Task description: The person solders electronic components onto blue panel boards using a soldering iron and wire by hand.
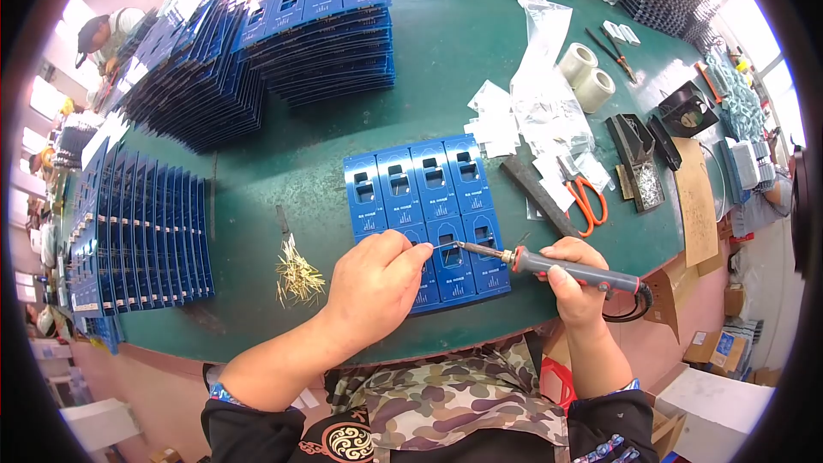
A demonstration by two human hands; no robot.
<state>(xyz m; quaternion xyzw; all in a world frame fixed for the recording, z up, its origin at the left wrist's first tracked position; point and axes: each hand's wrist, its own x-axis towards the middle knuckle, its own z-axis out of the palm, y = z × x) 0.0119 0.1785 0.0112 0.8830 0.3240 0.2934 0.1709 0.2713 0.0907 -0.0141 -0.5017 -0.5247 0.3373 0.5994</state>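
Note:
A blue circuit board panel, made up of several units with dark square cut-outs, lies flat on the green table before me. In my right hand is a grey and red soldering iron, its tip pointing left over one of the panel's cut-outs. My left hand is closed in a pinch above the panel's lower left part, beside the iron's tip. What its fingertips hold, if anything, is too small to make out. Left of that hand lies a loose heap of thin gold-coloured pins.
Tall stacks of blue panels stand at the far left, and another row of panels stands at the left. Orange-handled scissors, a dark bar, plastic bags, tape rolls and a black solder tray are on the right.

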